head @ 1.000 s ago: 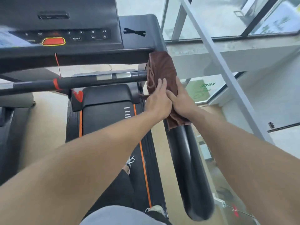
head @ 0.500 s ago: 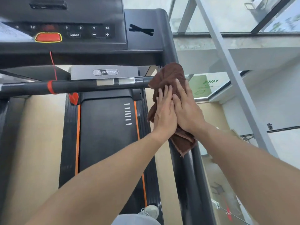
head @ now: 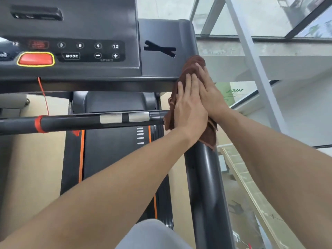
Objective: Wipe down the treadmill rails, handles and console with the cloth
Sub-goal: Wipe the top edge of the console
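Over 1 second both hands, the left hand point(head: 188, 110) and right hand point(head: 210, 94), slid the brown cloth point(head: 193, 66) up the right rail point(head: 206, 177), fingers flat and pressing it, reaching the console point(head: 161, 33) corner; the rail's top seemed nearly wiped.

Two hands point(head: 190, 108), one cloth point(head: 193, 69), one console point(head: 80, 51), two silver sensor plates point(head: 111, 118).

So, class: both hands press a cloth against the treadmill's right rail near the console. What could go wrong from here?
1. The brown cloth sits close to the console; a slip leftward might press the speed buttons.
2. The left hand and right hand lie flat, so the cloth could slide off the right rail.
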### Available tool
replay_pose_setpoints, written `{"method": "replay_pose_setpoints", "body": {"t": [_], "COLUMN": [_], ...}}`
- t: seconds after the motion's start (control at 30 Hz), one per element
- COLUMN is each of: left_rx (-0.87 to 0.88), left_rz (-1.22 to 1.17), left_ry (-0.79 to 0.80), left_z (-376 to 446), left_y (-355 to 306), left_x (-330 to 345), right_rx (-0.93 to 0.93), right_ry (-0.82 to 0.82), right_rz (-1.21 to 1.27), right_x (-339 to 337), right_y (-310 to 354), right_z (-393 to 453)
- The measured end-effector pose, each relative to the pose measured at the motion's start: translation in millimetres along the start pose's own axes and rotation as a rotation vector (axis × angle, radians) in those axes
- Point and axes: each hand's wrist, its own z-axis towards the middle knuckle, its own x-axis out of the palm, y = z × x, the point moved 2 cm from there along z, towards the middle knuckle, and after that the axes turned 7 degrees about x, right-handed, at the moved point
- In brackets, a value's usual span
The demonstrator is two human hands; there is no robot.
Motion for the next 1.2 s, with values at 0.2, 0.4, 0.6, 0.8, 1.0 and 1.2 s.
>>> {"method": "replay_pose_setpoints", "body": {"t": [0.2, 0.4, 0.6, 0.8, 1.0, 1.2], "left_rx": [-0.033, -0.163, -0.304, -0.307, -0.400, -0.489], "left_rz": [-0.031, -0.191, -0.251, -0.363, -0.681, -0.836], "left_ry": [0.069, 0.037, 0.138, 0.178, 0.211, 0.160], "left_z": [-32.3, -178.1, -310.8, -391.7, -394.1, -343.7], "left_y": [-8.4, -10.5, -20.1, -17.2, -9.6, 9.6], "left_x": [-7.3, 11.0, 18.3, 33.2, 45.9, 52.4], "right_rx": [0.120, 0.149, 0.104, 0.096, 0.074, 0.025], "right_ry": [0.043, 0.032, 0.060, 0.035, -0.004, -0.042], "right_rz": [0.117, 0.104, 0.003, -0.144, -0.208, -0.303], "right_x": [6.1, 12.2, 19.8, 27.6, 30.9, 32.8], "right_y": [-11.0, -34.9, -55.6, -73.5, -72.3, -60.5], "right_z": [-59.6, -185.6, -313.7, -395.9, -398.0, -347.5]}}
